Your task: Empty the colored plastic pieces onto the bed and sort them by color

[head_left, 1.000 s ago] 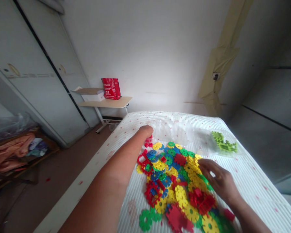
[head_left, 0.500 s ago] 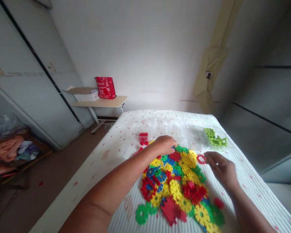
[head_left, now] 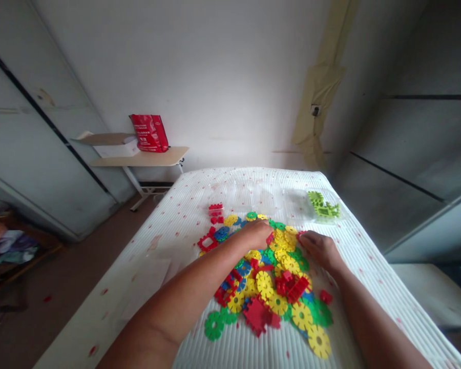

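Note:
A heap of flat toothed plastic pieces (head_left: 276,292) in red, yellow, green and blue lies on a white dotted bed cover (head_left: 200,200). My left hand (head_left: 258,234) reaches across the heap's far end, fingers curled down into the pieces, and what they grip is hidden. My right hand (head_left: 319,248) rests at the heap's far right edge with fingers pinched together; a bit of a red piece (head_left: 301,234) shows at its fingertips. The two hands are close together. A small red built block (head_left: 215,211) sits just beyond the heap on the left.
A clear bag with light green pieces (head_left: 322,206) lies at the far right of the bed. A red square frame piece (head_left: 207,242) lies left of the heap. A side table (head_left: 146,158) with a red bag (head_left: 149,133) and a white box (head_left: 113,148) stands against the wall.
My left hand pulled back from the red block onto the heap. My right hand lifted a red ring piece, then came left and down beside the left hand.

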A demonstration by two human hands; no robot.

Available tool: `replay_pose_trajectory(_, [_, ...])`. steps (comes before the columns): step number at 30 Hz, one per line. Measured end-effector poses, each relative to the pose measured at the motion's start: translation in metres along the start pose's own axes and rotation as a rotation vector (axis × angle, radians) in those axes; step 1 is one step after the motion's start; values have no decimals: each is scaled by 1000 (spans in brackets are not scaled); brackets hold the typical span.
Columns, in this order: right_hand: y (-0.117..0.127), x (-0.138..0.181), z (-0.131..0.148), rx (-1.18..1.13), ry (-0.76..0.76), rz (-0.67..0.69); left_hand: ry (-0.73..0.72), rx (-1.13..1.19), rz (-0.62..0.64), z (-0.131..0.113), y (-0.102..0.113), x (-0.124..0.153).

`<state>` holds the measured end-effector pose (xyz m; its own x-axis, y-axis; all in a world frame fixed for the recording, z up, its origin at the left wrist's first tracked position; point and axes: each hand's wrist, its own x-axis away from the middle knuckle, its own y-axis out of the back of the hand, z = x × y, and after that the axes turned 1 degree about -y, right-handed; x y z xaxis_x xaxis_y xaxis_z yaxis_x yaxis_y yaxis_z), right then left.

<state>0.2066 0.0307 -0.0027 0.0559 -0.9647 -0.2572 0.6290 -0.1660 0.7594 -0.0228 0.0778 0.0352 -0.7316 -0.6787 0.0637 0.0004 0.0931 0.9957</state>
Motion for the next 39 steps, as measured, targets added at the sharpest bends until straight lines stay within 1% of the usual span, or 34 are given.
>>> replay_pose_trajectory(5, [-4,-3,-8,-51,-61,7,46,5,-19,-1,0,6])
replay_pose_trajectory(7, [-4,-3,-11,-68,-92,11,62,34,-59,0,3,12])
replay_pose_trajectory(9, [-3,-3,-12,-73,-111,15,95,86,-126,1,9,21])
replay_pose_trajectory(11, [-2,-3,-13,-74,-110,13,151,140,-199,1,18,34])
replay_pose_trajectory(14, [-2,-3,-12,-71,-98,1,217,203,-290,-5,31,62])
replay_pose_trajectory(17, [-3,-3,-11,-57,-111,0,180,266,-334,-22,34,94])
replay_pose_trajectory(19, [-4,-3,-10,-52,-117,1,102,290,-294,-37,30,115])
replay_pose_trajectory(21, [-4,-2,-10,-47,-112,-2,24,304,-229,-53,25,133])
replay_pose_trajectory(25, [-5,-1,-10,-37,-95,-9,-69,292,-125,-76,14,154])
replay_pose_trajectory(28, [-6,-1,-10,-32,-92,-27,-90,239,-72,-82,7,156])
replay_pose_trajectory(33, [-6,-1,-6,-30,-91,-36,-100,192,-14,-81,2,152])
replay_pose_trajectory(39, [-5,0,-5,-23,-83,-50,-152,150,-34,-82,0,154])
